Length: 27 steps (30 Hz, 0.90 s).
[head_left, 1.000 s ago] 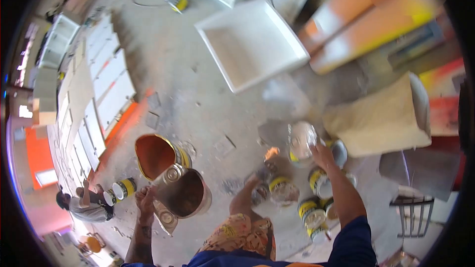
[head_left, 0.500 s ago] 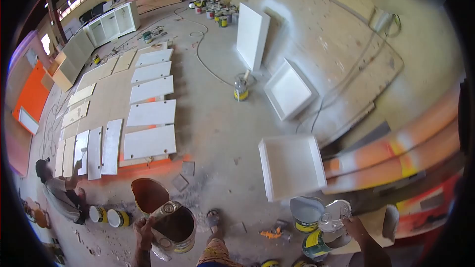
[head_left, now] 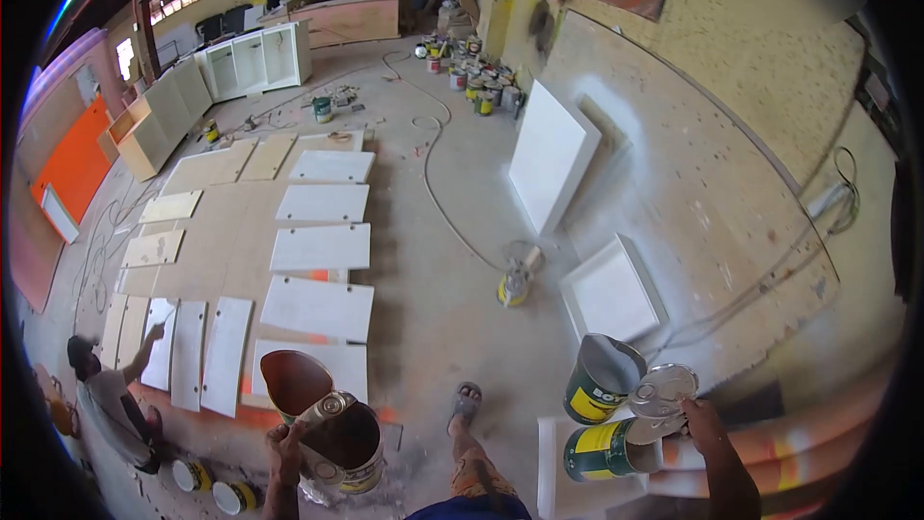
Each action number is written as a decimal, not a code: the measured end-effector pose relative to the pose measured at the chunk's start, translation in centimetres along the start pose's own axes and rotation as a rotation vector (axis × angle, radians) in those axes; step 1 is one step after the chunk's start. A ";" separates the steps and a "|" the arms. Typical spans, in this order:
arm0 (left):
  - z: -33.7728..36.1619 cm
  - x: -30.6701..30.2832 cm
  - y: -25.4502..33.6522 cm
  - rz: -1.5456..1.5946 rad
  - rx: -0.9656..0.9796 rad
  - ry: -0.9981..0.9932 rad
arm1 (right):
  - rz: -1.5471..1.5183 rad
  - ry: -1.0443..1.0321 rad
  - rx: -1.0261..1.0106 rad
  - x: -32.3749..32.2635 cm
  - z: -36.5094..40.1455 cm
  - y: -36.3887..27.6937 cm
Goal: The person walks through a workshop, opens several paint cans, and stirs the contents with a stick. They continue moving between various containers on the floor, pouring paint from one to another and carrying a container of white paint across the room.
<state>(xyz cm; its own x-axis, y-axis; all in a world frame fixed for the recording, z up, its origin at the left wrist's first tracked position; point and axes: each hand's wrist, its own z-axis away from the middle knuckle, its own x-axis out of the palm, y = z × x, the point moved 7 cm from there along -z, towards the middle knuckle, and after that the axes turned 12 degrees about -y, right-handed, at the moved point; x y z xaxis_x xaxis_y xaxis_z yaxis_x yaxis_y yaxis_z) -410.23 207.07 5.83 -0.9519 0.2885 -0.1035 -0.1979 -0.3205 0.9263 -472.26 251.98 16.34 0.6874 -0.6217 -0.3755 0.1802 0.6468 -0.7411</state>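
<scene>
In the head view, both pairs of cans are lifted, not set down. The left hand (head_left: 284, 451) has a closed grip on brown-stained cans (head_left: 361, 478), mouths up; the right hand (head_left: 705, 424) grips green-labelled cans (head_left: 592, 451), the lower lying sideways, mouth rightward, long axis crosswise.
</scene>
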 end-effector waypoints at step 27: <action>-81.7 22.9 40.6 -0.006 0.057 0.170 | 0.111 -0.135 0.023 19.4 -76.0 -69.5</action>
<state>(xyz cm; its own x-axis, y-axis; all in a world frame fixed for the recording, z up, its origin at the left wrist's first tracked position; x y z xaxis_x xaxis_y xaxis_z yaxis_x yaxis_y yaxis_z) -459.18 126.91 11.47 -0.9775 0.1320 -0.1647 -0.1950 -0.2662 0.9440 -524.94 161.46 18.25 0.7918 -0.4819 -0.3752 0.1129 0.7193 -0.6855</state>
